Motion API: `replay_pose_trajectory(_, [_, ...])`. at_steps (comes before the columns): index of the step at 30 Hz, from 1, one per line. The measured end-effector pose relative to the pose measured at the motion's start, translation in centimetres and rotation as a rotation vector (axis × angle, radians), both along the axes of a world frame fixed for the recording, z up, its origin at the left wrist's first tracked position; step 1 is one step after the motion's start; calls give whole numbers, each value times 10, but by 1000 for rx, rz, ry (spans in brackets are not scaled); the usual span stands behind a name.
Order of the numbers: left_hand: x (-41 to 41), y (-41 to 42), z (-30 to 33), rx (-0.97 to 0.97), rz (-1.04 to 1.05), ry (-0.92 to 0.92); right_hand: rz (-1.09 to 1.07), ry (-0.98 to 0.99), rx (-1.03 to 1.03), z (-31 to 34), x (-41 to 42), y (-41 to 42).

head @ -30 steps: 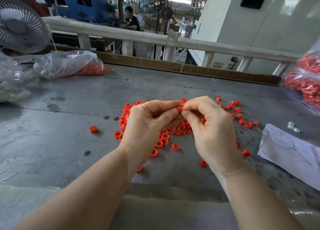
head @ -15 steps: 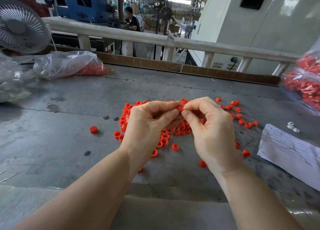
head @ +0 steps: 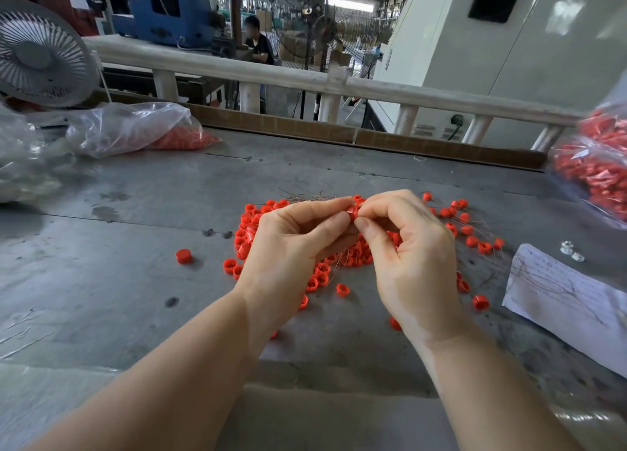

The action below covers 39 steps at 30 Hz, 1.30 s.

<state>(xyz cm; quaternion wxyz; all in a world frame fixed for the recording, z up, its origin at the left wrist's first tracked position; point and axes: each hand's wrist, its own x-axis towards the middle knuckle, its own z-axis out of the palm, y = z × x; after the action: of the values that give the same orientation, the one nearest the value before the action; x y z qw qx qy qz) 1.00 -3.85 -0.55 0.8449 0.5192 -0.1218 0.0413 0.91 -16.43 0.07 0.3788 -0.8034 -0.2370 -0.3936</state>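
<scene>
Pinching one red cap (head: 353, 210) between left hand (head: 288, 247) and right hand (head: 412, 257), both grips risk it slipping into the pile (head: 325, 264).

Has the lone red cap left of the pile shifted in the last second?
No. The lone red cap lies just as far from the dark table hole.

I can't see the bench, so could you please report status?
Left hand and right hand both pinching one red cap. Held above the loose cap pile on the table. Thin wires among the pile, nothing blocking.
</scene>
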Motion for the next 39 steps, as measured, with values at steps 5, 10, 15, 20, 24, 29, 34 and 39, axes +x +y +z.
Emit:
replay_pose_trajectory(5, [3, 3, -1, -16, -49, 14, 40, 9, 18, -1, 2, -2])
replay_pose_trajectory(10, [4, 6, -2, 53, -22, -39, 50, 34, 15, 0, 3, -3])
replay_pose_trajectory(15, [3, 5, -3, 123, 45, -75, 35, 58, 6, -1, 3, -2])
replay_pose_trajectory(20, [0, 1, -1, 148, 122, -96, 8, 53, 3, -1, 2, -2])
replay_pose_trajectory(24, [0, 0, -1, 211, 168, -115, -16, 48, -5, -1, 1, -1])
replay_pose_trajectory(29, [-2, -1, 0, 255, 205, -136, -42, 46, 0, -1, 1, 0])
replay_pose_trajectory(34, [-4, -4, 2, 283, 240, -171, -57, 46, 5, -2, 0, 1])
replay_pose_trajectory(39, [-3, -3, 1, 232, 212, -135, -57, 21, -8, -1, -1, 3])
